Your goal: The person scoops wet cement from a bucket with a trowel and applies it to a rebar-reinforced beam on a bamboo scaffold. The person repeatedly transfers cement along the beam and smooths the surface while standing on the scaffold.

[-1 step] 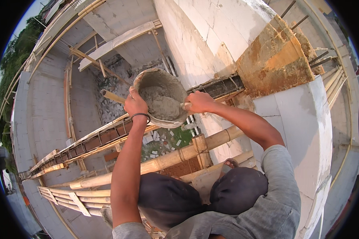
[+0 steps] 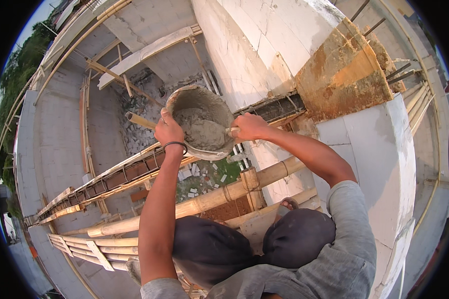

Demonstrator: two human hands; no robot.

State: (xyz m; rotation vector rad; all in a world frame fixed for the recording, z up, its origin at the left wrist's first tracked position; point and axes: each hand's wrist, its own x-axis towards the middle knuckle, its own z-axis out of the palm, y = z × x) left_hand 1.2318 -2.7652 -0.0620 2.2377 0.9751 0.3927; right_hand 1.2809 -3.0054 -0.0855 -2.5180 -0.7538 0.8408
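The left hand (image 2: 169, 131) is closed around the left rim of a mortar-crusted bucket (image 2: 219, 103), a dark band (image 2: 175, 144) on its wrist. The right hand (image 2: 249, 126) is curled tight around a short handle (image 2: 231, 132) at the bucket's right edge, its far end running into the wet grey mortar (image 2: 202, 130) inside. The bucket is tilted, its mouth toward the person, between the 2 hands and beyond a thick bamboo pole (image 2: 204, 202); whether it rests on the rebar-filled trough (image 2: 105, 182) I cannot tell.

bright daylight, dark bent edges
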